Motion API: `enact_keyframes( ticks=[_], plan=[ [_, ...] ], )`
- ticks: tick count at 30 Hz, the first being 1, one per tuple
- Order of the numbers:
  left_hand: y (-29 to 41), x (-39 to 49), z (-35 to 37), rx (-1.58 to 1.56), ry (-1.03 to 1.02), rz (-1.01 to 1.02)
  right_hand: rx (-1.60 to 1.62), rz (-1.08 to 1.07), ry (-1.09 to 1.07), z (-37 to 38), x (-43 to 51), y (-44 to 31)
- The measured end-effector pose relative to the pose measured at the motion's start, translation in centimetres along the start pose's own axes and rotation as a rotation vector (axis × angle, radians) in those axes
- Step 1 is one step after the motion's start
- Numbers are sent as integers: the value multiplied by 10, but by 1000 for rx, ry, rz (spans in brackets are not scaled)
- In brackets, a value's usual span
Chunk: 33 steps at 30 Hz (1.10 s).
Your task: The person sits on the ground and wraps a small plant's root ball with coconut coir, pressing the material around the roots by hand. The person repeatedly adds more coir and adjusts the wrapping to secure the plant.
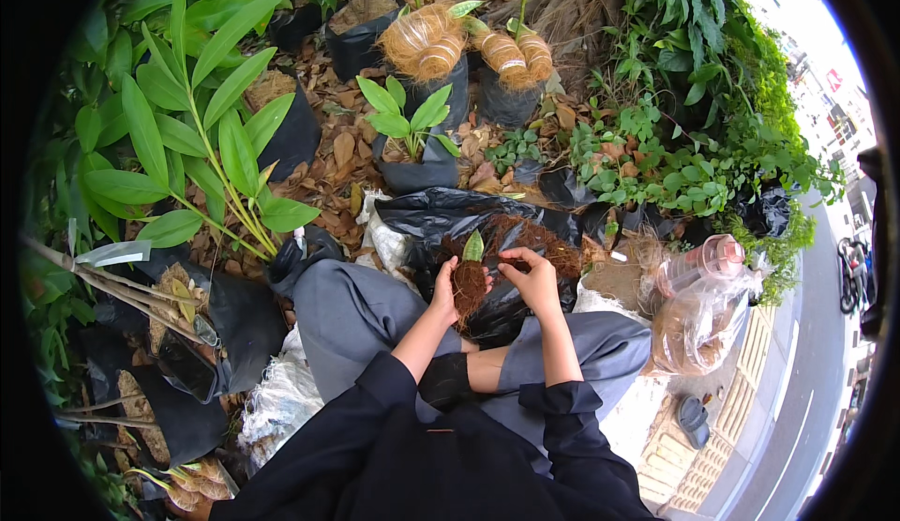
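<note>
My left hand [444, 289] holds a ball of dark brown coir [468, 288] with fine roots hanging from its lower end. A short snake plant leaf [474, 245], green with a pale edge, stands up from its top. My right hand [532, 278] is just to the right, its thumb and forefinger bent towards each other. Whether a few fibres are pinched between them is too small to tell. Beyond both hands, loose reddish-brown coir [517, 236] lies on a black plastic sheet [422, 208].
Several wrapped coir balls [429, 39] rest on black grow bags at the back. A potted plant [415, 159] stands nearer. Leafy stems [232, 162] crowd the left; a phone [184, 366] lies there. Right are a clear plastic bag [699, 335], a pink-lidded tumbler [703, 264], and a sandal [694, 421].
</note>
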<state>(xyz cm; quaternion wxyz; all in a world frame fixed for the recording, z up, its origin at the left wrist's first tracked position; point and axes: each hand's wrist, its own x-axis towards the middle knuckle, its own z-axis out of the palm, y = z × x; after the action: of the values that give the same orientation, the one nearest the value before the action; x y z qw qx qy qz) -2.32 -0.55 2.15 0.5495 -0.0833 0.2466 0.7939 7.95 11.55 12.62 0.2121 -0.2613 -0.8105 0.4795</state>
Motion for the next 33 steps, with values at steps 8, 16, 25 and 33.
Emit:
enact_keyframes(
  ticks=[8,16,25,33],
  plan=[
    [-8,9,0,79,118,-83,-448,-313,-212,34,-16,-17],
    [-16,15,-12,141,183,82,-475,-439,-111,43,-33,-2],
    [-15,23,-19,77,126,67,-536,-366,-6,43,-51,-3],
    [-14,19,-16,85,127,39,-447,-323,80,48,-40,-4]
  ],
)
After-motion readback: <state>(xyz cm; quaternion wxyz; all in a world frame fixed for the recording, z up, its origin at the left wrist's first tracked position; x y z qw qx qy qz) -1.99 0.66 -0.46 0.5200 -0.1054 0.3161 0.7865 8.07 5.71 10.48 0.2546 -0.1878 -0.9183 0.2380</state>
